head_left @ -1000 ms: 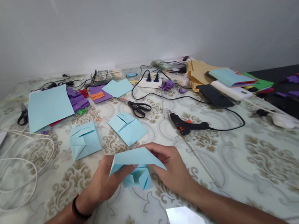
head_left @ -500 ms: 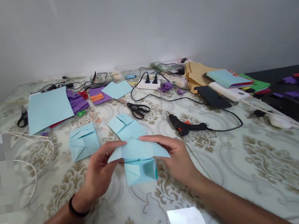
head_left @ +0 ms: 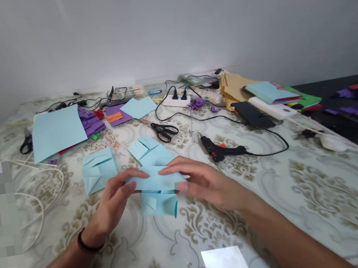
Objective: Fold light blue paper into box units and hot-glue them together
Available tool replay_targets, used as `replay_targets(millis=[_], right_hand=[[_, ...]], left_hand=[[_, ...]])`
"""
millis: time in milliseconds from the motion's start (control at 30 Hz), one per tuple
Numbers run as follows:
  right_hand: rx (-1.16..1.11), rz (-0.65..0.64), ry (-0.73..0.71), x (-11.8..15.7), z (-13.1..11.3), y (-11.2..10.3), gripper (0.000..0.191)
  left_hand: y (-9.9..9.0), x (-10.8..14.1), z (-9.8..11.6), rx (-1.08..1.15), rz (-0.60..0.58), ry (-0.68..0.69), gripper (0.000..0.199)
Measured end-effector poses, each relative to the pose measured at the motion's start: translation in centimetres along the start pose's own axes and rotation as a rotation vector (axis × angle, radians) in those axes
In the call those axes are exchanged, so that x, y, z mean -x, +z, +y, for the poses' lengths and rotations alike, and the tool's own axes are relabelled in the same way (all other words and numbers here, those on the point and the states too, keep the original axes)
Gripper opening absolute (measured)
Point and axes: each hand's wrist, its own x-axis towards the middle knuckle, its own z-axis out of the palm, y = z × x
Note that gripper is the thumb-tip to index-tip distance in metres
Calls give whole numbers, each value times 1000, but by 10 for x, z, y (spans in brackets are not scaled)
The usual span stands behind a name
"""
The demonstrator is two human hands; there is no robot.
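A light blue folded paper (head_left: 159, 179) is held between my two hands, a lower folded part with a curled right side hanging toward me. My left hand (head_left: 116, 200) pinches its left end, thumb and forefinger on it. At the right end, my right hand (head_left: 210, 182) has its fingers along the top and its thumb on the near side. Just beyond lies another folded light blue paper (head_left: 149, 149), partly covered by the held one. To the left of my left hand rests a folded light blue paper piece (head_left: 99, 168).
Black-handled scissors (head_left: 164, 131) and a black glue gun (head_left: 220, 148) lie beyond my hands. A white power strip (head_left: 177, 101) with black plugs stands further back. At the left is a large light blue sheet (head_left: 58, 132); to the right, a dark phone (head_left: 252, 114).
The held paper has shifted slightly left and its outspread ends are now pressed inward. My right hand has moved left, its thumb coming onto the near side.
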Motion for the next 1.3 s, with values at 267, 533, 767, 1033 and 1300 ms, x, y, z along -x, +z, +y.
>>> replay_targets(millis=[267,533,767,1033,1300], right_hand=[[10,268,177,-7,21,19,23],[4,262,226,-8,21,20,27],[-37,189,304,-8,22,23,26],[-2,223,300,-8,22,23,22],[-16,240,342,-9,23,17,24]], left_hand=[[7,-6,-4,-262,53,5,8],[5,-6,2,-484,-156,-220,27],[8,-6,6,-589,-166,-253,33],[6,-6,5,-486,-180,-151,50],[1,-9,2,-450,-135,-183,43]])
